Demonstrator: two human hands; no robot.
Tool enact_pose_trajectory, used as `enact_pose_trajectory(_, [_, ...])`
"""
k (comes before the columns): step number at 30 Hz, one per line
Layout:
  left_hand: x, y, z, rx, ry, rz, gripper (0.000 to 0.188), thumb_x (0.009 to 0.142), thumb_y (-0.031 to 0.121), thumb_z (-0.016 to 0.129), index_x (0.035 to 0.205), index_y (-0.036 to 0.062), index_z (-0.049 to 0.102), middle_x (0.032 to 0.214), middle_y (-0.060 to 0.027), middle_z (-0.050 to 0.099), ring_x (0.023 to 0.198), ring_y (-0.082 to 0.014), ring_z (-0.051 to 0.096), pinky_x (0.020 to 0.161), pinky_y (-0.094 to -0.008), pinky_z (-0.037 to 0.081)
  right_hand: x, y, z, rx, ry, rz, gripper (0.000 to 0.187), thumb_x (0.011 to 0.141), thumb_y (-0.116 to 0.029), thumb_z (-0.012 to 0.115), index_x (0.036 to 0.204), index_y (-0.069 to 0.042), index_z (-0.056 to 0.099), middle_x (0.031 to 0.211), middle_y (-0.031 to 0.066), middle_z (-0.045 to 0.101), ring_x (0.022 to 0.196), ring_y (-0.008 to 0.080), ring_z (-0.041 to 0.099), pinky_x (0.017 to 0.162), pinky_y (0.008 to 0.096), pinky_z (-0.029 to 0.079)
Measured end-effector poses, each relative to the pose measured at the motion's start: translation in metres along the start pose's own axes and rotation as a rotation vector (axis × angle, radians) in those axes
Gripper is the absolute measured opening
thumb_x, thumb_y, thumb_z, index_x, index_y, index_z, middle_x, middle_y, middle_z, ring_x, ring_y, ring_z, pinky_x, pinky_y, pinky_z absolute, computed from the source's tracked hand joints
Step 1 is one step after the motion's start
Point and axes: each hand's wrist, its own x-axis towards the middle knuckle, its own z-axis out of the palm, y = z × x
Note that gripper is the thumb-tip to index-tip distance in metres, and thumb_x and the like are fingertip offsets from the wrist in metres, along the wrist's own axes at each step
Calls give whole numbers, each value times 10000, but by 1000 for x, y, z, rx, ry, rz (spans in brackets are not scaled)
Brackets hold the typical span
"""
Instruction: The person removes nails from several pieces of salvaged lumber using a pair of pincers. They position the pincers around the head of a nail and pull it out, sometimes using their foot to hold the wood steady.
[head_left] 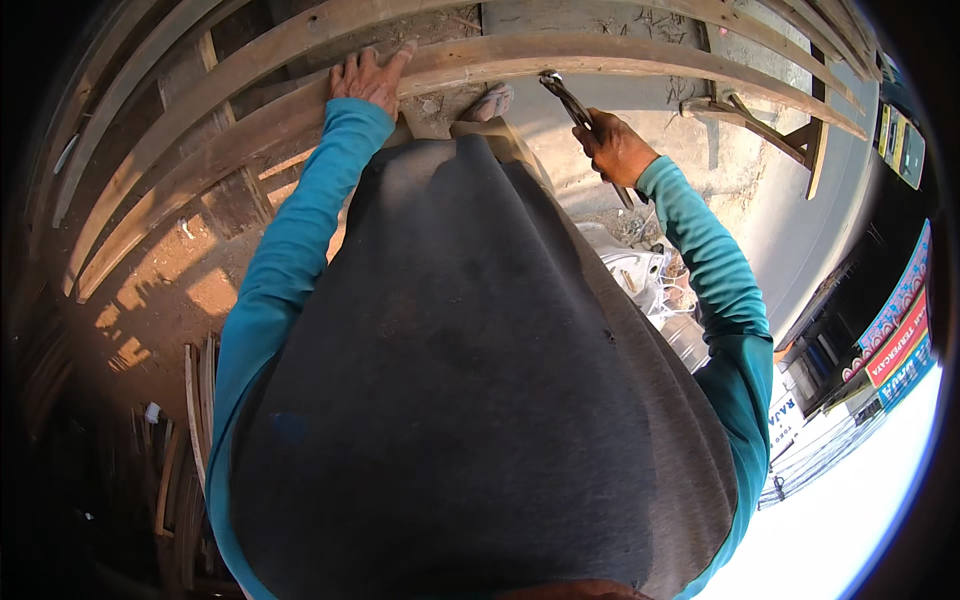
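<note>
My left hand (368, 80) lies on top of a long wooden plank (480, 62), its fingers spread over the upper edge. In my right hand (618, 150) is a pair of dark metal pincers (568, 97), gripped by the handles. Their jaws point up and to the left and come up to the plank's near edge; whether they bite on a nail there is too small to tell. The handle ends stick out below my right hand.
More long planks (290, 48) run roughly parallel beyond the near one, with crosspieces beneath. A wooden support (760, 130) stands at the right. White plastic bags (640, 272) lie by my right forearm. Loose wood strips (195, 400) lie at lower left, on brown ground.
</note>
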Motion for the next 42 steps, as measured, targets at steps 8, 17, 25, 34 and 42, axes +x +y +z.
enact_pose_trajectory(8, [-2,1,-7,42,-15,10,951,725,119,793,1497,426,330,1285,-168,505,1250,-393,481,1055,-551,356,21,32,-53,-238,-95,-49,214,966,-162,574,1092,10,586,934,259,667,932,440,654,809,486,532])
enact_pose_trajectory(17, [-3,9,-10,78,40,20,1024,697,107,820,1521,413,294,1289,-159,480,1230,-373,478,1049,-520,350,32,74,-46,-546,86,-264,171,970,-132,549,1094,-18,577,906,190,690,787,340,711,683,412,597])
enact_pose_trajectory(25, [-2,6,-20,34,17,43,978,680,116,819,1496,378,348,1270,-195,495,1189,-408,490,1024,-540,351,1,0,-36,279,-107,242,204,917,-143,535,1037,11,594,943,258,682,951,416,661,830,496,507])
enact_pose_trajectory(34, [-6,13,-15,65,-113,-36,1052,696,127,832,1528,426,261,1324,-191,452,1279,-419,434,1057,-535,345,6,33,-18,-288,40,113,190,971,-107,442,1145,-56,499,1117,234,627,904,389,686,805,457,564])
enact_pose_trajectory(42, [19,1,-32,23,-215,-6,925,718,145,812,1481,392,353,1402,-195,463,1313,-424,441,1085,-559,346,-10,96,-41,-333,-71,236,220,915,-143,525,1064,-48,656,991,228,694,949,375,682,826,467,545])
